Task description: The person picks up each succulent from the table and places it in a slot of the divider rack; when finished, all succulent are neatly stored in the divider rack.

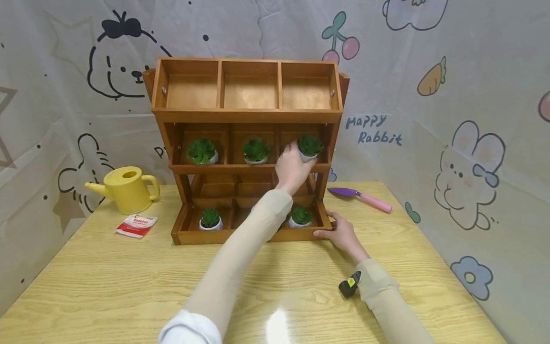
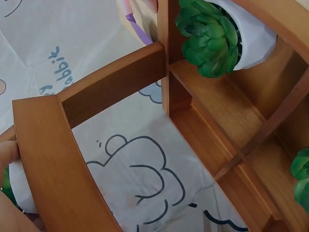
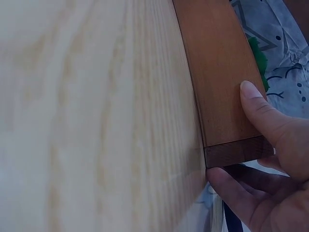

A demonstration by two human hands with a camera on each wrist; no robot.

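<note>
A brown wooden tiered plant stand stands on the table. My left hand holds a small potted succulent by its white pot, in the right compartment of the middle tier. In the left wrist view that pot is partly hidden behind a wooden board. Two more succulents, one left and one central, sit in the same tier. At the bottom tier's right front corner, my right hand grips the stand, thumb on its front face. Potted succulents occupy the bottom left and right; my left arm covers most of the bottom middle compartment.
Left of the stand are a yellow watering can and a red-and-white packet. A small trowel with purple blade and pink handle lies to the right. Patterned cloth hangs behind and beside the table.
</note>
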